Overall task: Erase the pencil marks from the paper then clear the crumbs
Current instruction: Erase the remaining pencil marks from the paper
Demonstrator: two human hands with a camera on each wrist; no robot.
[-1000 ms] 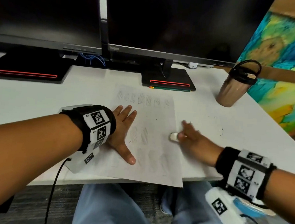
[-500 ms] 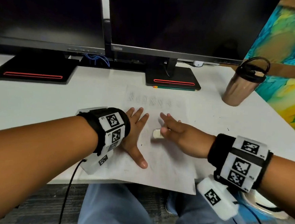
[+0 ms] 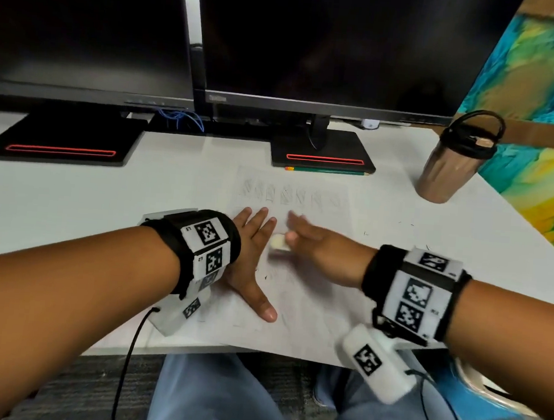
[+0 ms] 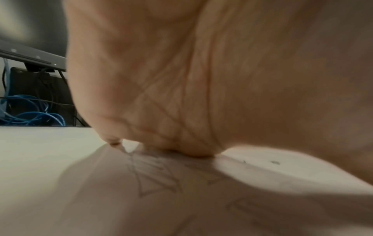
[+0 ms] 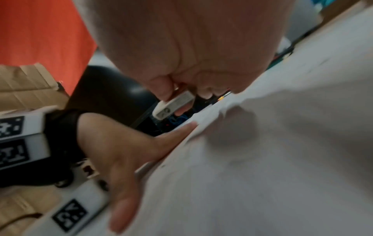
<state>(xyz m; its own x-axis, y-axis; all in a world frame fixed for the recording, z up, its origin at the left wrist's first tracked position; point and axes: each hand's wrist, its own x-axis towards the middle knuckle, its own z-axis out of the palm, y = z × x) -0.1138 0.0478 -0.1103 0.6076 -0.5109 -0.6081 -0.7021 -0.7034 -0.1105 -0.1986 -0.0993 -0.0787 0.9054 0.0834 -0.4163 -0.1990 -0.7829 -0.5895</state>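
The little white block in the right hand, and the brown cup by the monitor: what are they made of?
The small white block, pinched by the right hand, looks like matte rubber or vinyl in a printed paper sleeve. The brown tumbler looks like brushed metal, judging by its soft vertical sheen, with a black, probably plastic, lid; I can't be certain.

head: bright, even, edges bowed | right hand (image 3: 315,249) motion-blurred | wrist views: dim, soft, shadowed paper (image 4: 181,199)

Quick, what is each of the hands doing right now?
Left hand: open, fingers spread, pressing flat on the paper.
Right hand: pinching the eraser.
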